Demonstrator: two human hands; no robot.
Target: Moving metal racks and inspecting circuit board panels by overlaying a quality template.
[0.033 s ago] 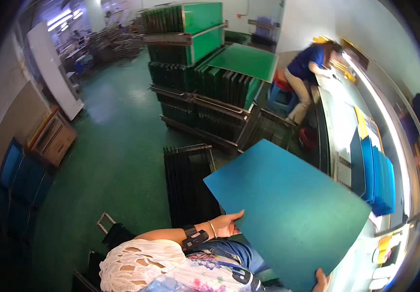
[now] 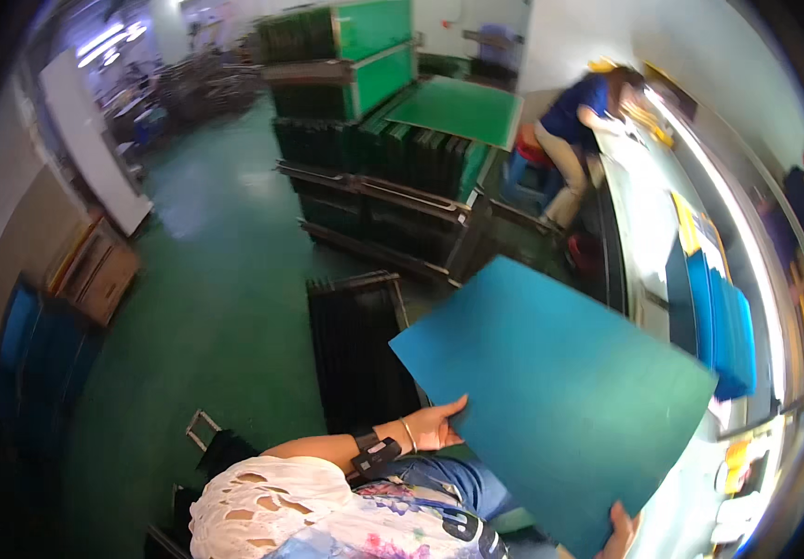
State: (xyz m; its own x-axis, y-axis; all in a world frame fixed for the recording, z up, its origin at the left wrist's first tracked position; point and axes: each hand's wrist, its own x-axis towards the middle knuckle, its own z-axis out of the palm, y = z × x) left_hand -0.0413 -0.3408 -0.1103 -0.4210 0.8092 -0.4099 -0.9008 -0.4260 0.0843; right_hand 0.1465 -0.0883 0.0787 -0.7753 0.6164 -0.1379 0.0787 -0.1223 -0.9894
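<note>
A large rectangular blue-green sheet or panel [image 2: 551,391] is held aslant in front of me, with a dull sheen on its right part. My left hand [image 2: 436,425] grips its left edge, thumb on top and the fingers going underneath. At the near right corner my right hand [image 2: 620,533] grips the edge, thumb over the upper face; its other fingers are mostly hidden. A dark rack [image 2: 355,349] of upright sheets stands on the floor beyond my left hand.
Stacked racks of green-faced panels [image 2: 453,112] stand ahead. A seated co-worker [image 2: 577,112] leans over the brightly lit bench [image 2: 633,186] at the right. Blue sheets [image 2: 723,317] stand upright on that bench. Cardboard [image 2: 104,275] and blue bins [image 2: 34,349] line the left wall.
The sheet's far and right edges have risen slightly, and my right hand has moved a little up with it. Both hands keep their grip. The background has shifted slightly left and up.
</note>
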